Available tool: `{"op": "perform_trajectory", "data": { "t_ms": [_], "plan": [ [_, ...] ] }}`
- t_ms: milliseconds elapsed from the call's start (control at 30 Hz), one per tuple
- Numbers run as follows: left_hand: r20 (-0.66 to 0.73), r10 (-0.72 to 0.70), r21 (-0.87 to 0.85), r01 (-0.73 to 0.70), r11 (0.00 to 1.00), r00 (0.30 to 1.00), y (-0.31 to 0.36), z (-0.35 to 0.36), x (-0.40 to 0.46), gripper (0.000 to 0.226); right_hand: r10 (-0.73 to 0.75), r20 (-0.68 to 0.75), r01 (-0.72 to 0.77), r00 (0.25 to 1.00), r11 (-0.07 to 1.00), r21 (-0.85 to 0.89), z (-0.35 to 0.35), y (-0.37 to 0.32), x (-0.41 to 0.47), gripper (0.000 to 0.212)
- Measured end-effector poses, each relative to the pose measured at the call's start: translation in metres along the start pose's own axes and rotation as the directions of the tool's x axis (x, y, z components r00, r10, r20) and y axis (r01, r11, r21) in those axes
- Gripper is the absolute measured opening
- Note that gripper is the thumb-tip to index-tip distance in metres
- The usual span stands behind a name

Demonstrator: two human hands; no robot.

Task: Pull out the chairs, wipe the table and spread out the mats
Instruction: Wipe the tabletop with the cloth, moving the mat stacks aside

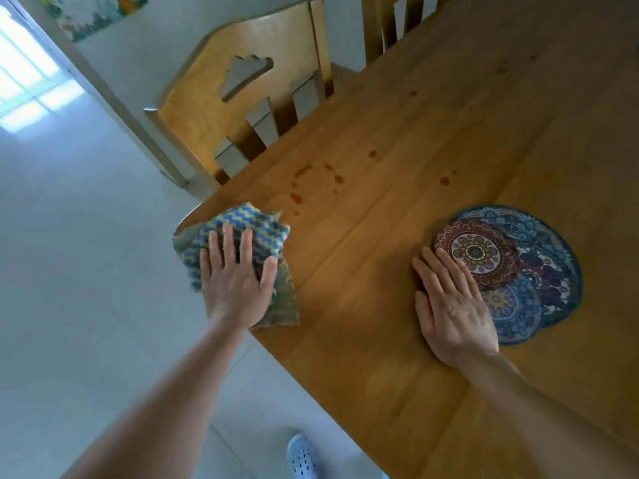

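Observation:
A wooden table (432, 140) fills the right side of the head view. My left hand (235, 281) presses flat, fingers spread, on a blue and yellow patterned cloth (242, 224) at the table's near left corner. Reddish-brown stains (304, 171) dot the wood just beyond the cloth. My right hand (449, 302) lies flat on the table, its fingers resting on the left edge of a stack of round patterned mats (529, 257), blue under a smaller red one. A wooden chair (242, 91) stands against the table's far left side.
A second chair back (390, 22) shows at the top by the table edge. Pale tiled floor (76, 254) spreads to the left, with a doorway frame (114, 95) and bright window beyond. A white perforated shoe (301, 454) is at the bottom by the table.

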State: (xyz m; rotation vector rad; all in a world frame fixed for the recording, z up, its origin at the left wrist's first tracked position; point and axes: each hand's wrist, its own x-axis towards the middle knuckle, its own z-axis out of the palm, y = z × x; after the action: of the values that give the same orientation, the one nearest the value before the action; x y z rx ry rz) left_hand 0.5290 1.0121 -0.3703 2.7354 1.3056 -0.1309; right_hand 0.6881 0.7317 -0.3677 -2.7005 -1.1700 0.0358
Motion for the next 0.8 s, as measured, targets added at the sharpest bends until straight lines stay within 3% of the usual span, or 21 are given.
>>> {"op": "perform_trajectory", "data": {
  "t_ms": [100, 200, 300, 433, 633, 800],
  "plan": [
    [-0.025, -0.077, -0.005, 0.077, 0.997, 0.997, 0.041, -0.003, 0.015, 0.087, 0.001, -0.012, -0.001, 1.0, 1.0, 0.007, 0.001, 0.0, 0.0, 0.054],
    [-0.038, 0.169, -0.032, -0.17, 0.985, 0.985, 0.1, 0.003, -0.023, 0.079, -0.001, -0.03, 0.001, 1.0, 1.0, 0.021, 0.001, 0.0, 0.001, 0.054],
    [-0.004, 0.418, -0.084, -0.417, 0.905, 0.908, 0.139, 0.012, -0.083, 0.074, -0.014, -0.031, 0.014, 0.999, 1.0, 0.014, 0.001, 0.002, 0.0, 0.055],
    [0.034, 0.596, -0.048, -0.594, 0.803, 0.802, 0.103, 0.015, -0.115, 0.071, -0.022, -0.024, 0.022, 0.999, 1.0, 0.018, 0.002, 0.004, 0.0, 0.055],
    [-0.041, 0.271, 0.003, -0.271, 0.962, 0.962, 0.0, 0.003, -0.015, 0.07, 0.009, -0.009, -0.008, 1.0, 1.0, 0.028, 0.0, 0.002, 0.0, 0.054],
    [-0.037, 0.167, -0.01, -0.168, 0.986, 0.985, 0.042, -0.001, 0.013, 0.071, 0.015, -0.013, -0.015, 1.0, 0.999, 0.036, 0.0, 0.0, 0.0, 0.054]
  ]
}}
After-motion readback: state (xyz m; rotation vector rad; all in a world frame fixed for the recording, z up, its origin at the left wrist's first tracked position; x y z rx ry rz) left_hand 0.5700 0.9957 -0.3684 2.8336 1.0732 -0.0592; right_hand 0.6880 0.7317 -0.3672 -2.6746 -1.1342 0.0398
